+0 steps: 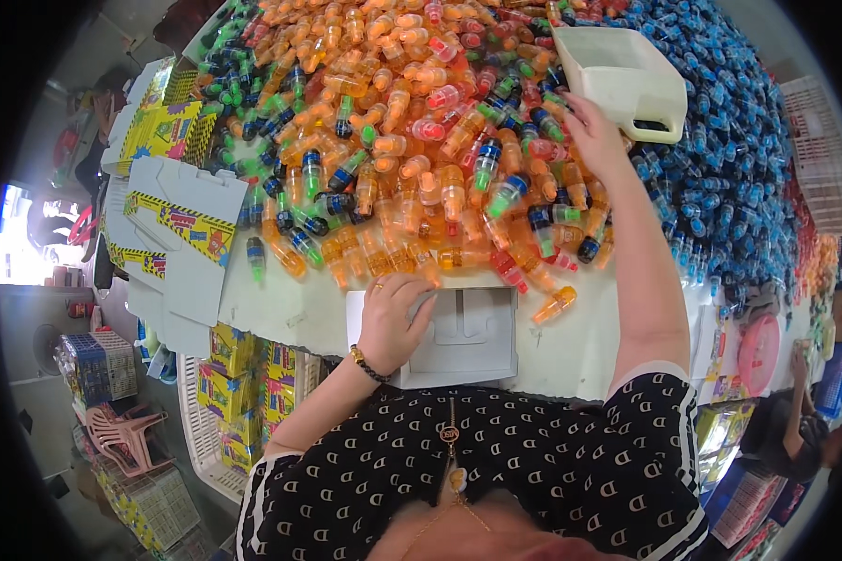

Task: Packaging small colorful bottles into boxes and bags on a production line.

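In front of my body a shallow white cardboard box (482, 360) lies open side up at the table's near edge. My left hand (398, 318) is closed over its far left part, fingers bent over the far wall beside the orange bottles (374, 254). My right hand (594, 136) reaches far across the heap, fingers stretched out and apart among small bottles with red and green caps, close to a cream plastic scoop (622, 75). I see nothing held in it. A single orange bottle (555, 305) lies just right of the box.
Blue bottles (720, 178) are heaped at the right. Folded white and yellow cartons (178, 234) stack at the left table edge. Below it, a white basket (201, 430) holds yellow packages. A pink round item (759, 353) lies at the right, near another person's arm (800, 393).
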The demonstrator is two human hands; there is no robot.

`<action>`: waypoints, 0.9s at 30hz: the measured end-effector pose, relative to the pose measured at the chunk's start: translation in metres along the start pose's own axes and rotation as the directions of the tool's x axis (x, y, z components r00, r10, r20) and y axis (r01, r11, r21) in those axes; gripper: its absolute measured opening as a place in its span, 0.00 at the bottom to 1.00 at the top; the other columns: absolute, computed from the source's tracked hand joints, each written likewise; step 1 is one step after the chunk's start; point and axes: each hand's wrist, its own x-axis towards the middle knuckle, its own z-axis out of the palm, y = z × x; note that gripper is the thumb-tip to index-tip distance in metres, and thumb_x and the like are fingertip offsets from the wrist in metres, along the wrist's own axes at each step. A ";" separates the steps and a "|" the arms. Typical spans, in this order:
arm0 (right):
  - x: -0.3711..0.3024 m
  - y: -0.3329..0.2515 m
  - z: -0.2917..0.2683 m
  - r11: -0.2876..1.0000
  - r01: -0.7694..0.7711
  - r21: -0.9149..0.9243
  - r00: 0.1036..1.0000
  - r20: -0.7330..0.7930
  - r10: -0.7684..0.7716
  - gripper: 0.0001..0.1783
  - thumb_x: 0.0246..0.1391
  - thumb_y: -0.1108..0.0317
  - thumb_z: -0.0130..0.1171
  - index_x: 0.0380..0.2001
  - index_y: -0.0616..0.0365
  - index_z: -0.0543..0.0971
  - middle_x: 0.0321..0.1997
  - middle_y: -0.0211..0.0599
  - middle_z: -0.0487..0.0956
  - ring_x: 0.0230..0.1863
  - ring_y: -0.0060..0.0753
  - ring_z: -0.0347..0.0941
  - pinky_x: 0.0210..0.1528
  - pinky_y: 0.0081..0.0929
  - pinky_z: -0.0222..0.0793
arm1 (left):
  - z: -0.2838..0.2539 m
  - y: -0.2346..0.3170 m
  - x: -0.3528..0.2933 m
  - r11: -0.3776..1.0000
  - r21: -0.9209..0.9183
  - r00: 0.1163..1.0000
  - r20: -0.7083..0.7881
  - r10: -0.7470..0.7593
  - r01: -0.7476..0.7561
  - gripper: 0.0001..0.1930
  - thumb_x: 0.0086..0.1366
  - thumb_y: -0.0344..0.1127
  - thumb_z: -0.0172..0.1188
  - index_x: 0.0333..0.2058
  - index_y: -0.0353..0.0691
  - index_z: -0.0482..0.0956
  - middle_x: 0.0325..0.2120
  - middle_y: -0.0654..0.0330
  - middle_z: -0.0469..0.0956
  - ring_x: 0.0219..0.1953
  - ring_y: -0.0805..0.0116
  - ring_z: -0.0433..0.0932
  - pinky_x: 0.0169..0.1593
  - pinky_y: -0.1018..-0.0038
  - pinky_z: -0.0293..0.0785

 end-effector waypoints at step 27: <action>0.113 0.010 0.078 0.727 -0.044 -0.686 0.960 0.173 0.221 0.26 0.47 0.61 0.64 0.50 0.57 0.75 0.46 0.43 0.79 0.46 0.41 0.77 0.51 0.34 0.71 | -0.004 -0.002 0.005 0.998 -0.006 0.996 0.063 -0.055 0.056 0.10 0.53 0.28 0.61 0.37 0.39 0.79 0.35 0.57 0.77 0.41 0.56 0.75 0.49 0.63 0.66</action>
